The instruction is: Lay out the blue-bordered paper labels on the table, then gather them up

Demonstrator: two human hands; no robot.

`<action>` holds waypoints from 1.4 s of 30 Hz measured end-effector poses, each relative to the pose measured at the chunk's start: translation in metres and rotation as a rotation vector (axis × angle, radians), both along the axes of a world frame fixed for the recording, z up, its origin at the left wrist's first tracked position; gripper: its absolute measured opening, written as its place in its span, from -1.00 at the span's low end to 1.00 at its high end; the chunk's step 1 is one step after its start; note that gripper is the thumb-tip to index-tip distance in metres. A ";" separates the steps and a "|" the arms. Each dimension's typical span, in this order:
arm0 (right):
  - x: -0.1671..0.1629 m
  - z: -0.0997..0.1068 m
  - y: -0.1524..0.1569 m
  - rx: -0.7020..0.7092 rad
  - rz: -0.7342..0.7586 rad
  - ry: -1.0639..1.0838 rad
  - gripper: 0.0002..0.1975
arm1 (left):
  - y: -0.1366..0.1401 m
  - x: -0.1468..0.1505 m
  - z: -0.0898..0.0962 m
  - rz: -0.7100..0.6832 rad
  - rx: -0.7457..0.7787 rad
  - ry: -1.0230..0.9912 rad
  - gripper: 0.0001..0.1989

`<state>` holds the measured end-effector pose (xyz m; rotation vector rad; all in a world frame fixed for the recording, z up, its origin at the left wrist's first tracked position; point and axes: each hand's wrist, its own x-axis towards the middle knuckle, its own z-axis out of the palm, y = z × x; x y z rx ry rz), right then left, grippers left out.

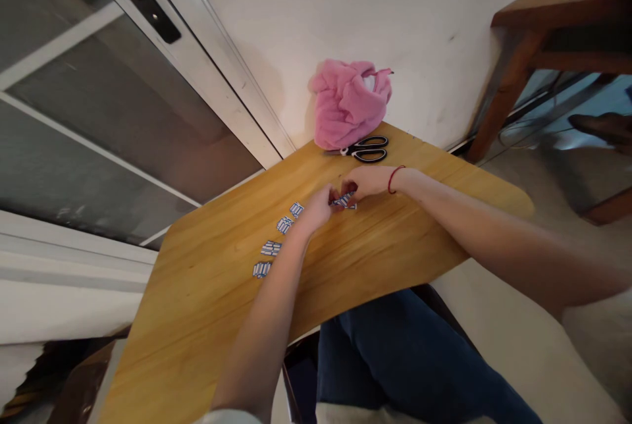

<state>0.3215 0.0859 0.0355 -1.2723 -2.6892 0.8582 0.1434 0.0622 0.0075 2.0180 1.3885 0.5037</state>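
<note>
Both hands meet over a small cluster of blue-and-white strip-like pieces [347,201] on the wooden table. My left hand [320,205] has its fingers curled in and closed at the cluster's left side. From the right, my right hand [366,182], with a red cord on the wrist, closes its fingers on the cluster's upper edge. Several similar small groups lie in a slanting row left of my left forearm: the top group [296,210], one below it [285,225], another [271,248] and the lowest [261,270]. What exactly the pieces are is too small to tell.
Black-handled scissors [368,149] lie beyond my hands, against a bunched pink cloth item [348,105] by the wall. The wooden table [197,292] has a glazed door [123,101] at its left. Another wooden table [553,9] stands at the upper right.
</note>
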 end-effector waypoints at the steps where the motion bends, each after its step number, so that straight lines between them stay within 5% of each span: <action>1: -0.002 -0.001 -0.002 0.015 0.007 -0.013 -0.77 | -0.003 0.000 0.000 0.018 0.010 -0.003 -0.81; 8: -0.030 -0.014 -0.021 0.202 0.077 0.139 -0.79 | -0.046 -0.026 0.002 0.123 0.115 0.022 -0.95; 16: -0.053 -0.028 -0.049 0.132 0.183 0.163 -0.75 | -0.103 -0.066 -0.004 0.159 0.042 -0.007 -0.92; 28: -0.052 -0.030 -0.050 0.102 0.164 0.193 -0.77 | -0.095 -0.070 -0.020 0.157 -0.001 -0.295 -0.85; 33: -0.049 -0.027 -0.053 0.118 0.165 0.240 -0.82 | -0.104 -0.073 -0.016 0.178 0.096 -0.246 -0.93; 42: -0.049 -0.032 -0.055 0.165 0.167 0.160 -0.76 | -0.104 -0.071 -0.013 0.180 0.056 -0.214 -0.92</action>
